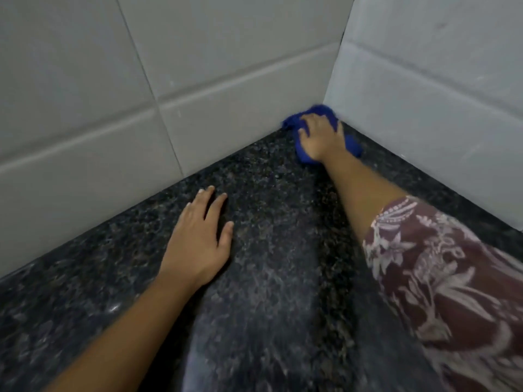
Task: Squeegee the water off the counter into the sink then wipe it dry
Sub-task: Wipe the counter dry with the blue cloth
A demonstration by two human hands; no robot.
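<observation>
Two hands on counter point(268, 250), right hand point(318, 135) half-covering blue cloth point(321, 111), blurred

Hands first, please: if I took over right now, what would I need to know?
Right hand: pressed flat on the blue cloth, pushed into the corner where the two tiled walls meet.
Left hand: empty, flat on the counter, bracing.
Squeegee and sink: out of view.
Done: the job is at the wiping stage; the corner is being wiped.
Left: wipe the rest of the counter. Blur hides whether it is dry.
</observation>
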